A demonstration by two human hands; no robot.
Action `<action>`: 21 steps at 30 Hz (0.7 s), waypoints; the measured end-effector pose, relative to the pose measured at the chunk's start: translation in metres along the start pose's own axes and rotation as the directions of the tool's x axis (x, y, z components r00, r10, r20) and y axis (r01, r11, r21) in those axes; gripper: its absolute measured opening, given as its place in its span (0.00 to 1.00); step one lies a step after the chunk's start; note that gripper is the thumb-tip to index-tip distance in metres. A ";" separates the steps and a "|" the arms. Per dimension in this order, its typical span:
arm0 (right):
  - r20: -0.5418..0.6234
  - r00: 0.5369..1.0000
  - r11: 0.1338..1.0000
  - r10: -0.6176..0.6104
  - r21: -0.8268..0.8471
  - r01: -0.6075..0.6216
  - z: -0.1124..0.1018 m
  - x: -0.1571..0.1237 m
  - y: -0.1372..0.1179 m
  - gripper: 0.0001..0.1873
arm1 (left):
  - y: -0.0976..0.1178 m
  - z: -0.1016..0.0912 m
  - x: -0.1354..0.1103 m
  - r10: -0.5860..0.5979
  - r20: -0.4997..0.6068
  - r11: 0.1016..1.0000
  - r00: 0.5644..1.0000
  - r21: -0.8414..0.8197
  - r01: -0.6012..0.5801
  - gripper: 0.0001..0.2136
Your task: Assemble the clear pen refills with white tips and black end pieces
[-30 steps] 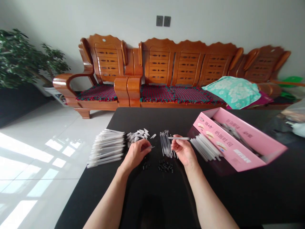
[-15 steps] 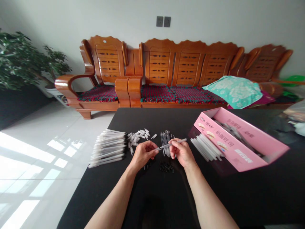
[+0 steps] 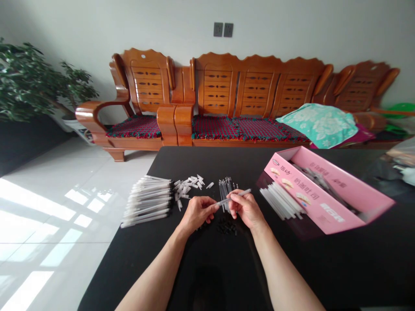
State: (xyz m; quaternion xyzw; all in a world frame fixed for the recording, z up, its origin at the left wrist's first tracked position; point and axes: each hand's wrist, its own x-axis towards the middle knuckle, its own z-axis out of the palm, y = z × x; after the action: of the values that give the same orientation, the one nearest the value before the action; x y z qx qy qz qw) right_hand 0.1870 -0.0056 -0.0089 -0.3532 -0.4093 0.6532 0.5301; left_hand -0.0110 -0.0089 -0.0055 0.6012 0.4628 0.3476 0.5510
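My left hand pinches a whitish pen cap at the left end of a pen. Its barrel lies between the thumb and fingers of my right hand, slanting up to the right. Behind the hands is a row of dark-tipped refills, partly hidden by my right hand. A heap of small black plugs lies just in front. Loose white caps are scattered beyond my left hand. A stack of capped pens fills the left side, and clear barrels lie to the right.
A long pink box with dark-looking contents stands at the right on the black table. Beyond the table runs a carved wooden sofa with a turquoise cloth. Plants stand at the left.
My hands have come closer together. The cap in my left hand and the pen in my right now meet, where the pen's tip showed before.
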 end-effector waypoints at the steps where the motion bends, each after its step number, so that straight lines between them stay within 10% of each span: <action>1: -0.002 1.000 1.000 0.001 0.000 -0.001 0.000 0.000 0.000 0.10 | -0.001 0.001 0.000 0.000 -0.006 1.000 1.000 0.001 0.000 0.17; 13: -0.100 0.994 0.998 0.048 0.040 -0.045 -0.001 0.000 -0.002 0.11 | 0.009 0.022 -0.007 0.441 -0.153 0.776 0.884 0.560 -0.290 0.08; 21: -0.127 0.988 0.995 0.092 0.058 -0.086 -0.004 0.003 0.004 0.12 | 0.006 0.029 -0.006 0.504 -0.118 0.694 0.855 0.645 -0.320 0.10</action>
State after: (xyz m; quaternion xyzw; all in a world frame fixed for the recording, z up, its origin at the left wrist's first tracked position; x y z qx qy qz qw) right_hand 0.1882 -0.0028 -0.0141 -0.3988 -0.3407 0.6624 0.5349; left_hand 0.0145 -0.0239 -0.0037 0.7770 0.4746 0.3800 0.1634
